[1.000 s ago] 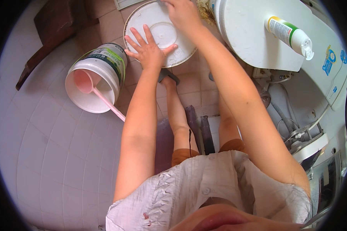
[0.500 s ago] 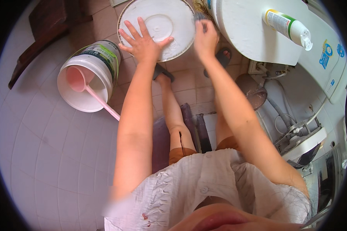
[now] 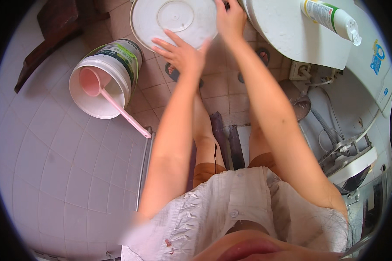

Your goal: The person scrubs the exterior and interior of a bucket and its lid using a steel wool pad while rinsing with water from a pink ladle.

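A round white lid (image 3: 148,19) with a raised ring lies at the top of the view, its far edge cut off. My left hand (image 3: 185,55) is at its near edge, fingers spread over the white surface, thumb blurred. By the lid's right rim, my right hand (image 3: 231,21) is closed around a small dark, bristly-looking thing (image 3: 226,5), mostly hidden by the fingers. Left of the lid, a white bucket (image 3: 123,71) with a green and dark label leans over, its mouth facing me. A pink long-handled dipper (image 3: 125,114) rests in it, the handle sticking out.
At the right stands a white toilet (image 3: 287,35), with a white-and-green bottle (image 3: 329,19) lying on its lid. Pipes and a grey hose (image 3: 324,126) run beside it. A dark wooden piece (image 3: 50,50) is at the far left. My sandalled feet rest on reddish floor tiles (image 3: 215,87).
My left hand has slid from the lid's middle toward its near right edge. The right hand has moved a little farther away along the rim. The whole view has shifted slightly.
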Available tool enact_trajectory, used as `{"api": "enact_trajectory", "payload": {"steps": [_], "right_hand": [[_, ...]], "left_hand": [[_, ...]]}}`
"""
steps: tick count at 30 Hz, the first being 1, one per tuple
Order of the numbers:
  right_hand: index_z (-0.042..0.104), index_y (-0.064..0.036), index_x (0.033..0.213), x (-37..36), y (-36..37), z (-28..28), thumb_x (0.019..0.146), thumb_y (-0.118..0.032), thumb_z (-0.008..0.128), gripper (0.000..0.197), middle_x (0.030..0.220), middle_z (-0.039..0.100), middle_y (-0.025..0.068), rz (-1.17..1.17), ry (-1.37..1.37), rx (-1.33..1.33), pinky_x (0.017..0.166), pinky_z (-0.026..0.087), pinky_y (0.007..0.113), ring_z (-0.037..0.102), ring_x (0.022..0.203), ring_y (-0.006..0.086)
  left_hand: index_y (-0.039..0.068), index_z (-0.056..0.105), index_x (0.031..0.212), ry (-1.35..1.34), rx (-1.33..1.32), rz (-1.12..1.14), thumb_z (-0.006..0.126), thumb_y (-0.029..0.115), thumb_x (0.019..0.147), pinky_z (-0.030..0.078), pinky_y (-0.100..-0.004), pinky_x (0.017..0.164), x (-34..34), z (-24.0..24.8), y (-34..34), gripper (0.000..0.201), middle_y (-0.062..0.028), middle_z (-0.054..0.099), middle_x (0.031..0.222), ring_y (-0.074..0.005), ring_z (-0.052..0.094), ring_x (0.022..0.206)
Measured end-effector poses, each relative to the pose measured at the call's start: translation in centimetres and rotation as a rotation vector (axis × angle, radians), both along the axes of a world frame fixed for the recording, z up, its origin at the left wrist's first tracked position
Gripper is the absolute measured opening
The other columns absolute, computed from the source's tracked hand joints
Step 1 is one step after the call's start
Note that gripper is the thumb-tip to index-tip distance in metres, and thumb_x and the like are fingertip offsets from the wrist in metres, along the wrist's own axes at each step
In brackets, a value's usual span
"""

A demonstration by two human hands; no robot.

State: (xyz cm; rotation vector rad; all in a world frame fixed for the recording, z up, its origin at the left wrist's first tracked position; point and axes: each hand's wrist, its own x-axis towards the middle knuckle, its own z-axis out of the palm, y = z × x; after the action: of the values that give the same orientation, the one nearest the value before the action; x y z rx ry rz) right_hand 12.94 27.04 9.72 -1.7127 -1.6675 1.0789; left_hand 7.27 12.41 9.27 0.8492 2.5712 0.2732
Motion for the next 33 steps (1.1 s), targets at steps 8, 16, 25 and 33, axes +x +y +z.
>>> {"api": "enact_trajectory", "payload": {"steps": [8,16,25,33], "right_hand": [[0.07,-0.0021,0.096,-4.5,6.1,-4.4,0.089,-0.021,0.065,0.02,0.091,0.07,0.0217,0.693,0.079,-0.06,0.074,0.052,0.043,0.068,0.084,0.037],[0.069,-0.0027,0.1,-2.6,0.8,-1.4,0.091,-0.017,0.064,0.017,0.092,0.07,0.0151,0.511,0.302,-0.242,0.075,0.051,0.036,0.067,0.083,0.0243],[0.068,-0.0039,0.095,3.8,-8.3,1.1,0.092,-0.019,0.066,0.015,0.086,0.071,0.0115,0.007,0.043,-0.143,0.071,0.052,0.032,0.067,0.075,0.0231],[0.052,-0.0016,0.105,3.9,-22.5,2.7,0.102,-0.016,0.053,0.014,0.097,0.06,0.0029,-0.585,0.365,-0.674,0.068,0.061,0.03,0.056,0.085,0.0085]], "left_hand": [[0.004,0.016,0.156,-0.088,-0.135,-0.155,0.07,0.054,0.084,0.015,-0.0707,0.108,2.8,5.1,-1.9,0.102,-0.0401,0.004,0.154,-0.0542,0.007,0.144],[0.032,0.018,0.157,0.043,-0.113,-0.209,0.067,0.075,0.072,0.042,-0.0632,0.092,-11.7,0.3,-1.8,0.107,-0.031,0.027,0.144,-0.0506,0.038,0.12],[0.035,0.01,0.158,0.033,-0.369,-0.247,0.062,0.079,0.072,0.051,-0.0561,0.08,-11.1,1.7,-0.9,0.11,-0.0274,0.035,0.134,-0.0452,0.046,0.106],[0.036,0.005,0.158,0.001,-0.397,-0.209,0.062,0.079,0.072,0.05,-0.0571,0.083,-10.8,2.0,-0.6,0.112,-0.028,0.034,0.135,-0.0462,0.046,0.107]]}}
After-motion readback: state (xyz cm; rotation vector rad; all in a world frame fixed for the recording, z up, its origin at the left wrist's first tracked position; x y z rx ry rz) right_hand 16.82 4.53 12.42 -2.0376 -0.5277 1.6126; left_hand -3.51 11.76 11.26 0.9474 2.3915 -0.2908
